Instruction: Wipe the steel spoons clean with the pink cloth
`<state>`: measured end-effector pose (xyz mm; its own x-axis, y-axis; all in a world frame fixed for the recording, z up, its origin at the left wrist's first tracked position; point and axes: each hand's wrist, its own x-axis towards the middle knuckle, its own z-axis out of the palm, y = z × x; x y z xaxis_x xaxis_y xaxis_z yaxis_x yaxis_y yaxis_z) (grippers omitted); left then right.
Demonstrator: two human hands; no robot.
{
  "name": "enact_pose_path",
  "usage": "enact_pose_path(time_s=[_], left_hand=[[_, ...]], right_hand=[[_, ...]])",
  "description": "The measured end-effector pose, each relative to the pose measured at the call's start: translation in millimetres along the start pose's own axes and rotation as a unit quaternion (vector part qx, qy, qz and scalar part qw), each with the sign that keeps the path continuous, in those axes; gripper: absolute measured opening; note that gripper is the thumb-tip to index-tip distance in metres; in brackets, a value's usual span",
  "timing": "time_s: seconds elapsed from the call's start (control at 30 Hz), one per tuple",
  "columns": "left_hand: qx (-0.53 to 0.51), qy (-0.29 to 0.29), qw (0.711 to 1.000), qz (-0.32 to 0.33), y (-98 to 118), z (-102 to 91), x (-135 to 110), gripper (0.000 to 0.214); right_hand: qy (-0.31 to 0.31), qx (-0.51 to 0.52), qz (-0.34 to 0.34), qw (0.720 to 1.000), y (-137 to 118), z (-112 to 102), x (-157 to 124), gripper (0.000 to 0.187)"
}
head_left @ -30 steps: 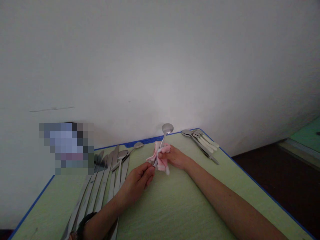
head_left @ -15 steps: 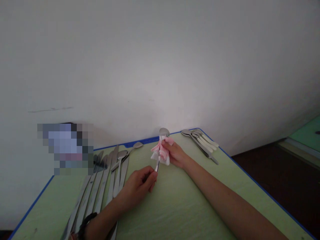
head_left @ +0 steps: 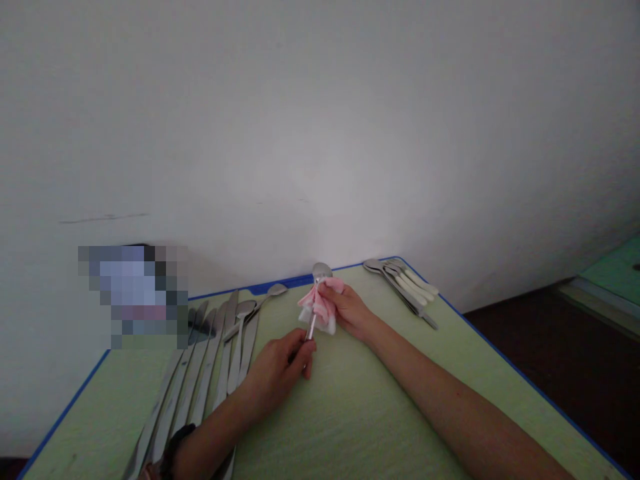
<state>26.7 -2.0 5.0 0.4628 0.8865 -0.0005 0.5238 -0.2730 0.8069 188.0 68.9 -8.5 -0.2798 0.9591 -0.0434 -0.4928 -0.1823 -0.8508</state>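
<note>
A metal spoon [head_left: 322,270] is held up over the middle of the table, its bowl pointing toward the wall. My left hand [head_left: 283,363] is closed around the end of its handle. Pinched in my right hand [head_left: 347,308] is a pink and white cloth [head_left: 318,310], wrapped around the spoon just below the bowl. The cloth hides part of the handle and some of my right fingers. Left of my left hand lie several table knives [head_left: 193,387], with a spoon [head_left: 245,309] and another spoon [head_left: 277,290] resting on or beside them.
Several spoons [head_left: 374,266] and white-handled forks [head_left: 417,288] lie grouped at the table's back right. A pixelated object [head_left: 135,293] leans near the wall [head_left: 320,133] at the left. The green table [head_left: 370,413] has a blue edge and stands against the wall.
The spoon and cloth have shifted slightly left, and the spoon's bowl sits a little lower. My right hand has moved a bit left with the cloth; my left hand's grip is unchanged.
</note>
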Motion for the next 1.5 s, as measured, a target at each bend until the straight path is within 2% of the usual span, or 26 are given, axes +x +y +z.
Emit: enact_pose_path(time_s=[0.17,0.37,0.47,0.6,0.73,0.97,1.07,1.33,1.5], left_hand=[[0.023,0.004,1.000,0.008,-1,-0.1,-1,0.030],[-0.004,-0.007,1.000,0.007,1,-1.9,-3,0.031],[0.000,-0.013,1.000,0.010,1,-1.8,-4,0.032],[-0.003,-0.004,1.000,0.010,0,-1.5,-3,0.032],[-0.008,-0.001,1.000,0.012,1,-1.6,-1,0.029],[0.030,-0.018,0.999,0.024,1,0.5,-4,0.029],[0.038,-0.034,0.998,0.025,0,2.8,-5,0.026],[-0.037,-0.002,0.999,-0.011,-2,3.0,-4,0.023],[-0.087,0.003,0.996,0.000,-4,1.9,-4,0.026]], right_hand=[[0.022,0.058,-0.007,0.998,-1,-1,3,0.030],[0.044,0.091,-0.020,0.995,-1,-5,7,0.032],[0.031,0.068,-0.021,0.997,-3,-3,5,0.032],[0.003,-0.021,-0.011,1.000,-1,-1,0,0.028],[0.012,-0.067,-0.006,0.998,2,-1,-2,0.027],[0.058,0.088,-0.041,0.994,-3,-6,7,0.029],[0.075,0.115,-0.056,0.989,-4,-9,11,0.028],[-0.020,0.047,-0.005,0.999,-3,-4,3,0.033],[-0.008,0.073,-0.016,0.997,-4,-3,6,0.038]])
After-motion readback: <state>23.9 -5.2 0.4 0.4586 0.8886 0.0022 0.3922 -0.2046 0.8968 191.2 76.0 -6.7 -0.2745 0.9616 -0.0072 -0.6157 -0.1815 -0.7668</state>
